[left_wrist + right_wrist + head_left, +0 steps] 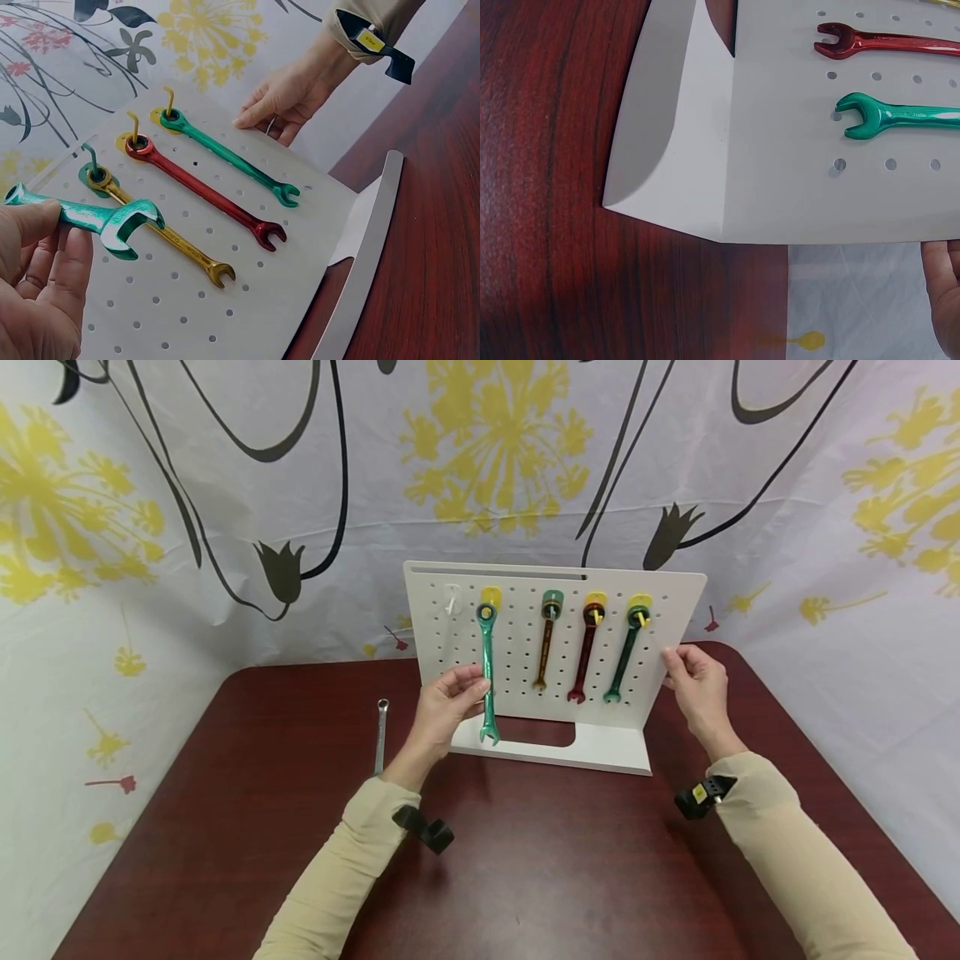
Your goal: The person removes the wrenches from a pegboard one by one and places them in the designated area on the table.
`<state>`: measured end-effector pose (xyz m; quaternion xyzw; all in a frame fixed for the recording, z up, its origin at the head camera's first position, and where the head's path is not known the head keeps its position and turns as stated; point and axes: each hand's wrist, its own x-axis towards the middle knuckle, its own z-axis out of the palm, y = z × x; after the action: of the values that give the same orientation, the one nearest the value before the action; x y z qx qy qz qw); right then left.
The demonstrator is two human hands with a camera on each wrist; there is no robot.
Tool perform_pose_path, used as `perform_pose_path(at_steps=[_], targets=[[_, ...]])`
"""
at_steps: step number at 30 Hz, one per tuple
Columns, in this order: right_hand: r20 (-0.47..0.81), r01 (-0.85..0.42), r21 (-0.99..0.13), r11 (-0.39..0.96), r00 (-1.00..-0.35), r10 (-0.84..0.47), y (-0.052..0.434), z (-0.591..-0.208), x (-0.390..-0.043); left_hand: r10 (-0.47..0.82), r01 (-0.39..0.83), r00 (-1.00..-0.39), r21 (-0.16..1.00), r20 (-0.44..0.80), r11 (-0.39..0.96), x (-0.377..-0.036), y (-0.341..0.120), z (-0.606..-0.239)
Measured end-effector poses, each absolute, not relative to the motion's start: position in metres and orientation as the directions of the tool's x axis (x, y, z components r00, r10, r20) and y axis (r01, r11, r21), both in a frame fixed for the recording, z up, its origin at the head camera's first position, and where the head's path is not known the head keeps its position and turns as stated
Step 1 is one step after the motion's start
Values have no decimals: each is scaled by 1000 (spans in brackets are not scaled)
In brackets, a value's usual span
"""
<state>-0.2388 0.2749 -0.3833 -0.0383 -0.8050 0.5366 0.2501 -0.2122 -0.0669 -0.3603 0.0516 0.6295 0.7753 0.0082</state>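
My left hand [452, 700] pinches a shiny green combination wrench [488, 672] between thumb and fingers. It is upright, ring end up, in front of the white pegboard [517, 685]. The ring lies just below a yellow hook [491, 596]; I cannot tell whether it is on the hook. In the left wrist view the wrench's open jaw [127, 229] points right. My right hand [697, 683] grips the pegboard's right edge, thumb in front. A gold wrench [169, 234], a red wrench [202, 191] and another green wrench [229, 159] hang from hooks on the board.
A silver wrench [381, 735] lies on the dark red wooden table [300, 760], left of the board and partly behind my left forearm. An unused white hook [452, 600] is at the board's upper left. A patterned cloth [360, 485] hangs behind.
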Motion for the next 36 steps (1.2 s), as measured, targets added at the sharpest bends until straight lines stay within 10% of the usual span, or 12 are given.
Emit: perform_pose_path(at_steps=[36], targets=[[371, -220, -888, 405, -861, 347, 273, -383, -240, -63, -11, -998, 991, -19, -132, -201, -138, -385]])
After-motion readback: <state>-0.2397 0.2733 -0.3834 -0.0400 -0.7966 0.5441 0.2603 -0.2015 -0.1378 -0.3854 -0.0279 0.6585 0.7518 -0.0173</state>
